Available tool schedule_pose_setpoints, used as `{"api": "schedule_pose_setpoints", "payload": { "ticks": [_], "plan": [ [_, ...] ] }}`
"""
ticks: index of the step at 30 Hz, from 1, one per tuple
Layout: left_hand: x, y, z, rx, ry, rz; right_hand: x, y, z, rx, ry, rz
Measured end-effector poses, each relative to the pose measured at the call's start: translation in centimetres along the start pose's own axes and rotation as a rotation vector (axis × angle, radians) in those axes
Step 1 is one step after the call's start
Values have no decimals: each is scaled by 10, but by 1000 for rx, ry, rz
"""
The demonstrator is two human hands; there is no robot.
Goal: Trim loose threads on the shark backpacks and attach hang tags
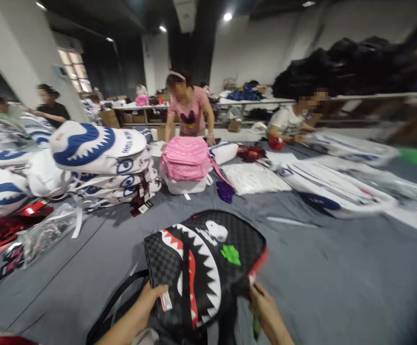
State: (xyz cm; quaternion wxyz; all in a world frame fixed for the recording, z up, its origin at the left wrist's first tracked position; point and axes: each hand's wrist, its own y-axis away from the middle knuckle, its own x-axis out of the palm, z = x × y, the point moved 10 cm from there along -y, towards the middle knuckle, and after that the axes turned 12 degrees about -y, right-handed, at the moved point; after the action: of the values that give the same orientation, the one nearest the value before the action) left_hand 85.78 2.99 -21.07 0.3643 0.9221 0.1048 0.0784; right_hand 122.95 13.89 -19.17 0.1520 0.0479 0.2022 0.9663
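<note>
A grey surface (pixel 337 278) fills a large, dim room with ceiling lights. At its near edge lies a black backpack (pixel 204 268) with a shark-mouth print. The left hand (pixel 141 311) grips its lower left edge, fingers closed on it; the right hand (pixel 267 311) pinches its right side. Beyond the backpack sits a pink backpack (pixel 188 158), which another person (pixel 190 112) touches. Left of it, white shark-print bags (pixel 100 153) are stacked. The far right is blurred.

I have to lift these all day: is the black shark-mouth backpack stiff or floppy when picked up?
Probably soft: the black shark-mouth backpack sags between the left hand and right hand. Likely light, since it looks flat and unfilled. Its loose strap may dangle.
</note>
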Motion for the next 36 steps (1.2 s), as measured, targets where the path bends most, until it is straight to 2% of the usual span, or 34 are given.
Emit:
{"api": "schedule_pose_setpoints", "payload": {
  "ticks": [4,8,10,13,17,22,26,28,31,34,36],
  "plan": [
    [-24,15,-47,-149,-103,-61,33,6,45,29,-109,50],
    [-44,12,-96,-195,-108,-125,74,3,83,-68,-153,170],
    [-47,9,-113,-195,-159,-118,89,3,93,-92,-166,182],
    [-44,5,-124,-185,-192,-88,100,-2,98,-85,-145,176],
    [-35,-3,-111,-159,-188,-53,97,-7,89,-72,-36,185],
    [-12,-9,-62,-99,-231,-25,85,-9,52,57,62,147],
    [-1,-8,-31,-127,-242,-25,66,-22,31,94,98,12],
    [1,-8,-29,-131,-242,-7,59,-35,31,83,93,-49],
    [-3,-10,-38,-115,-252,-33,61,-62,40,54,76,-81],
    [-11,-16,-48,-95,-240,-106,75,-81,58,13,84,-49],
    [-14,-22,-49,-88,-212,-132,90,-79,76,-57,100,-4]
  ]
}}
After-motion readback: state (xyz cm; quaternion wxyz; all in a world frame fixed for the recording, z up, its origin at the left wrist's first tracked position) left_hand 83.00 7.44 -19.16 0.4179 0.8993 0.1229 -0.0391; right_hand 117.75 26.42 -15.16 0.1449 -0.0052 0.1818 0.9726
